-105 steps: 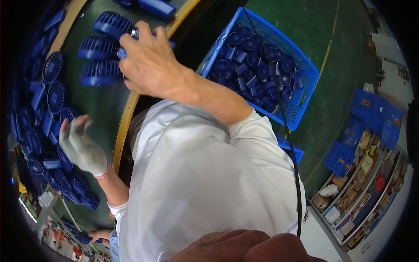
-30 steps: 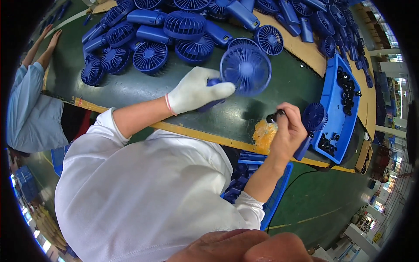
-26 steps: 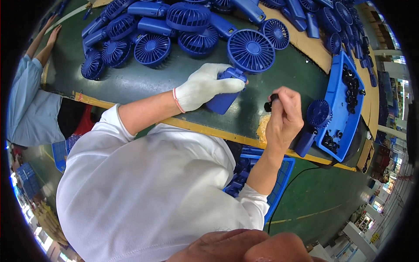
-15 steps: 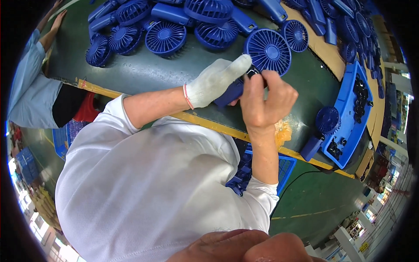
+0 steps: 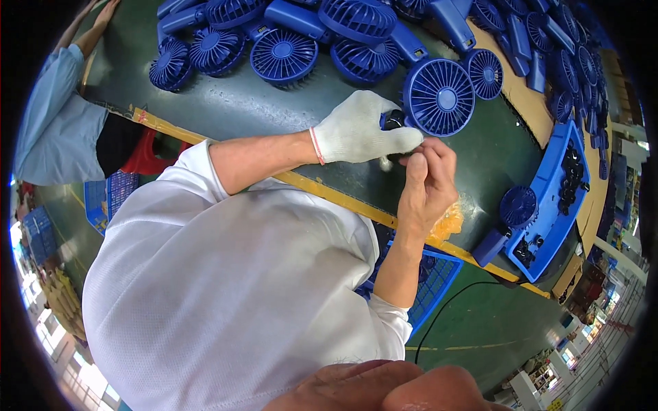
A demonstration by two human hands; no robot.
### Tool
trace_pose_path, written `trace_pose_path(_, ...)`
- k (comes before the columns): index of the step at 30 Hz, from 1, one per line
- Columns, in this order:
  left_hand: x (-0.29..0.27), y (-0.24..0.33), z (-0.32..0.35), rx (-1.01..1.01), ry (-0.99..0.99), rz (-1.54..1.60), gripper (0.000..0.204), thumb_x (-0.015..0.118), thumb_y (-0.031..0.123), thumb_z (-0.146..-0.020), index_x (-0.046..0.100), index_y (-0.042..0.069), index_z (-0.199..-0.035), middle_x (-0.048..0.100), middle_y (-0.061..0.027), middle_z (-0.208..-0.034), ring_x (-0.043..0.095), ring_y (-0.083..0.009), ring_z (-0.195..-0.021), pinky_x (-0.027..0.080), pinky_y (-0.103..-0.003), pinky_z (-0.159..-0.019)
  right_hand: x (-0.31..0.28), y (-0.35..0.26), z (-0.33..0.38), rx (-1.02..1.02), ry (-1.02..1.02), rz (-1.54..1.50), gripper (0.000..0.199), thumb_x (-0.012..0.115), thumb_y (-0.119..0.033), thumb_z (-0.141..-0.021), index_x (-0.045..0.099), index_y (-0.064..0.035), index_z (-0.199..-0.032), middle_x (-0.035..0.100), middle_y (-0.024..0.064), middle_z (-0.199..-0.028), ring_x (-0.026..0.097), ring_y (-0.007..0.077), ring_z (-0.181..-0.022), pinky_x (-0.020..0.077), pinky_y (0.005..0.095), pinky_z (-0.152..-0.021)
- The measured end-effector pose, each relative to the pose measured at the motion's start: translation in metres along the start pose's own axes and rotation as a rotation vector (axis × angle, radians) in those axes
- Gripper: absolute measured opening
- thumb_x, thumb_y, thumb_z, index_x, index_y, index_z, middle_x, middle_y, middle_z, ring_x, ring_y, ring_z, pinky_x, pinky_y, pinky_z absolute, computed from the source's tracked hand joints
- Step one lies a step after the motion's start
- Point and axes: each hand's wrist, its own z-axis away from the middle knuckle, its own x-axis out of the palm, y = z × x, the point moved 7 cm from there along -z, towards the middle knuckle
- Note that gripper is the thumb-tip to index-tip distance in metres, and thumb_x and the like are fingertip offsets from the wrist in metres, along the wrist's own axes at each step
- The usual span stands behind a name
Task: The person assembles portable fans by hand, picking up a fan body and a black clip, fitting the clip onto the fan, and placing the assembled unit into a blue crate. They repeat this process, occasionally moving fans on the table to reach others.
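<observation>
My left hand (image 5: 360, 130), in a white knit glove, is wrapped round a blue fan handle. Its black end (image 5: 393, 120) shows between the glove's thumb and fingers, while the blue body is now hidden by the glove. Against the gloved thumb tip, my bare right hand (image 5: 430, 181) is closed with its fingers bunched together. Whatever lies in those fingertips is hidden. Just beyond both hands, a blue round fan (image 5: 445, 99) rests on the green table (image 5: 226, 103), its grille facing up.
Blue handheld fans (image 5: 283, 55) are heaped along the far side, some on cardboard (image 5: 528, 113). At right stands a blue tray (image 5: 548, 226) of small black parts, a fan (image 5: 518, 207) beside it. A blue crate (image 5: 439, 281) sits below the table edge. Another person's arm (image 5: 86, 41) is far left.
My left hand has turned so the glove covers the blue handle. My right hand has dropped from the black end to the gloved thumb tip. The whole view has shifted slightly.
</observation>
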Motion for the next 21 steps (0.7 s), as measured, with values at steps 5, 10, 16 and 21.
trace_pose_path(5, 0.023, 0.004, -0.003, 0.115, -0.244, -0.016, 0.041, 0.057, 0.039, -0.091, 0.063, 0.001, -0.078, 0.063, -0.0075, -0.063, 0.062, -0.0142, -0.059, 0.049, -0.03, -0.056, 0.019, 0.043, 0.011, 0.474, -0.075, -0.499, 0.046, 0.047, -0.043, -0.1, 0.062, -0.0009, -0.108, 0.063, 0.0056, -0.082, 0.055, 0.0112, -0.063, 0.0451, 0.0272, -0.053)
trace_pose_path(10, 0.026, -0.031, 0.006, -0.027, -0.181, 0.128, 0.053, 0.028, 0.043, -0.103, 0.062, 0.003, -0.098, 0.067, -0.0097, -0.072, 0.065, -0.0184, -0.067, 0.049, -0.03, -0.064, 0.016, 0.026, 0.007, 0.562, 0.031, -0.385, 0.022, 0.073, -0.019, -0.078, 0.067, -0.0023, -0.091, 0.064, 0.001, -0.076, 0.058, 0.0114, -0.061, 0.0487, 0.0275, -0.056)
trace_pose_path(16, 0.029, -0.015, 0.009, 0.349, -0.11, -0.328, 0.029, 0.044, 0.017, -0.097, 0.057, 0.0, -0.117, 0.064, -0.0208, -0.097, 0.063, -0.0356, -0.091, 0.049, -0.039, -0.081, -0.031, -0.024, -0.007, 0.016, 0.215, 0.082, 0.038, 0.079, -0.017, -0.063, 0.065, -0.002, -0.095, 0.061, 0.0162, -0.088, 0.061, 0.0352, -0.073, 0.0511, 0.0412, -0.068)
trace_pose_path(21, 0.016, 0.095, -0.005, 0.871, 0.131, -1.237, 0.031, 0.073, 0.019, -0.076, 0.063, 0.004, -0.101, 0.063, -0.013, -0.105, 0.059, -0.0313, -0.104, 0.044, -0.041, -0.094, -0.13, -0.017, -0.002, 0.104, 0.252, 0.826, 0.033, 0.081, -0.027, -0.063, 0.065, 0.0009, -0.068, 0.06, 0.0138, -0.078, 0.063, 0.0342, -0.067, 0.0514, 0.0427, -0.06)
